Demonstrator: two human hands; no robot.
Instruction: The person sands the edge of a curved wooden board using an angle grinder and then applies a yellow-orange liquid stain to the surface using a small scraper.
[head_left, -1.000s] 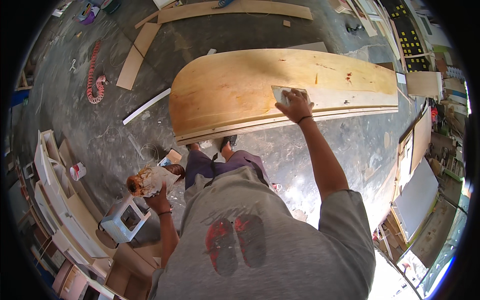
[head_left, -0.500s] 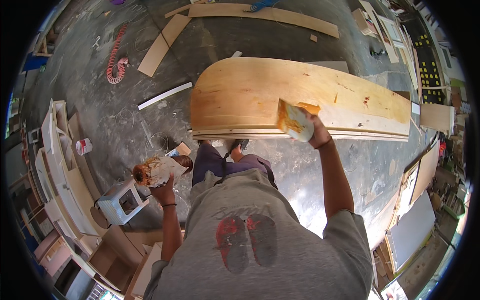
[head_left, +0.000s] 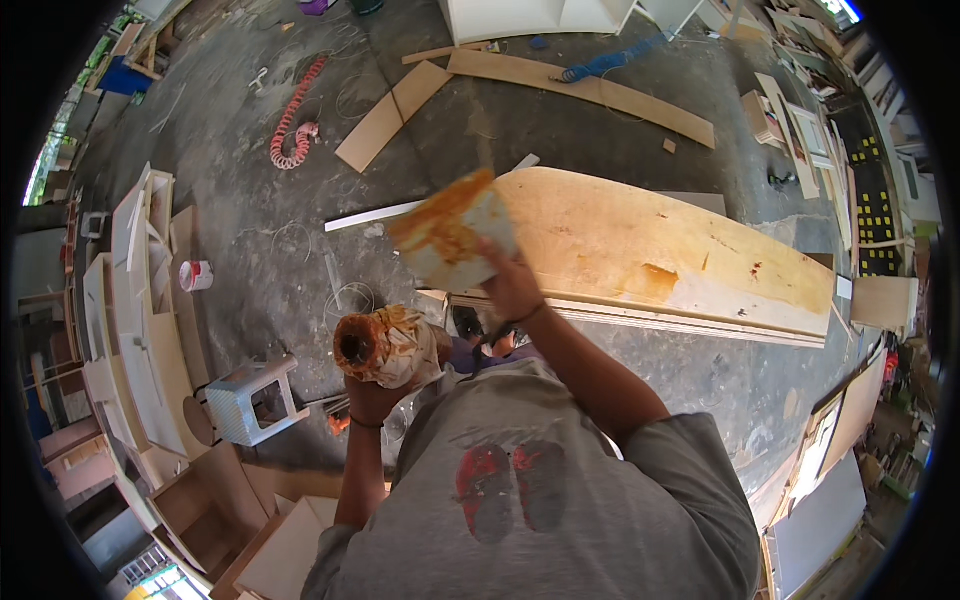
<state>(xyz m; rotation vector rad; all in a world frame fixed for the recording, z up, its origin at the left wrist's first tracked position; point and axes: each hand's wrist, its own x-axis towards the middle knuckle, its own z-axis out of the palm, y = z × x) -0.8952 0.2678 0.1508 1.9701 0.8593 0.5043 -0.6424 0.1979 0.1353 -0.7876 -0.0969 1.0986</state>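
Your right hand [head_left: 510, 285] grips a glue-smeared spreader card [head_left: 455, 235], lifted above the near end of the curved plywood panel [head_left: 640, 245]. Your left hand [head_left: 375, 395] is clenched under an open glue container [head_left: 385, 345], its mouth tipped toward you. Wet adhesive could drip off the raised card onto your shirt or the floor [head_left: 250, 150], and the tilted container may spill. A small stool [head_left: 255, 400] stands just left.
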